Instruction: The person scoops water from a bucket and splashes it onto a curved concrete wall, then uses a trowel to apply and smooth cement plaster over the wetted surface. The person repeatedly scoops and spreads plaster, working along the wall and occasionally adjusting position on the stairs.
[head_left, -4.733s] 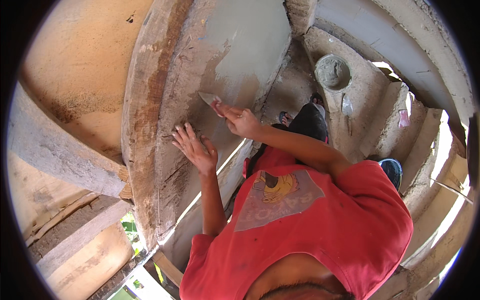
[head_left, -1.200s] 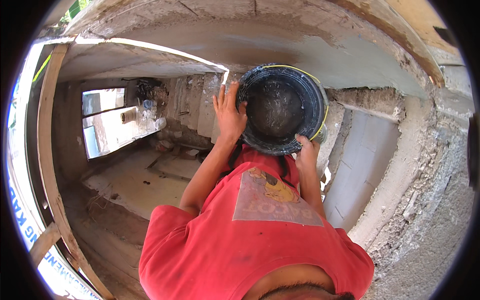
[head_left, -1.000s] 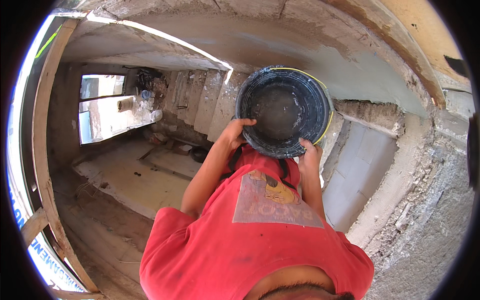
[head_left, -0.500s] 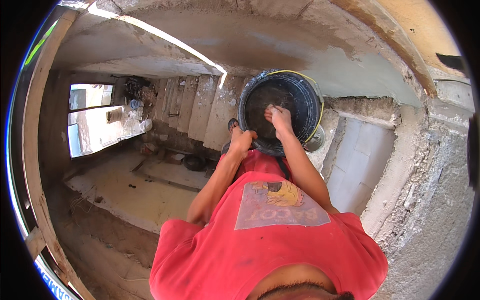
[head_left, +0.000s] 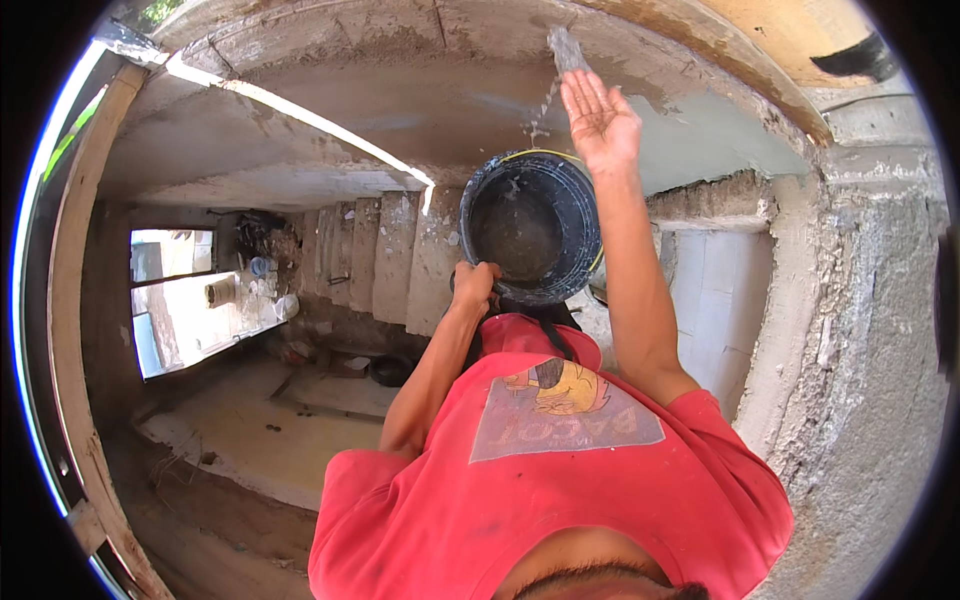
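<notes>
A black bucket [head_left: 578, 225], with pale smears on its wall and a yellow handle, is in front of me with murky water [head_left: 515, 238] inside. My left hand [head_left: 473, 286] grips its near left rim, fingers wrapped over the edge. Beyond the bucket, my right hand [head_left: 605, 125] is stretched out with fingers extended and palm showing, holding nothing. Past its fingertips a splash of water [head_left: 566, 48] flies toward the plastered wall [head_left: 450, 110], and drops trail down toward the bucket. The wall has darker, wet-looking patches.
Concrete steps [head_left: 395, 260] descend to the left toward a bright window opening [head_left: 205, 300]. Below lies a floor with a dark round tub [head_left: 390, 370]. A wooden post [head_left: 75, 250] stands at far left. Rough concrete edging [head_left: 800, 290] runs along the right.
My right hand has come out of the bucket and swung up toward the wall, opening and throwing water. The bucket has shifted slightly in view, my left hand still on its rim.
</notes>
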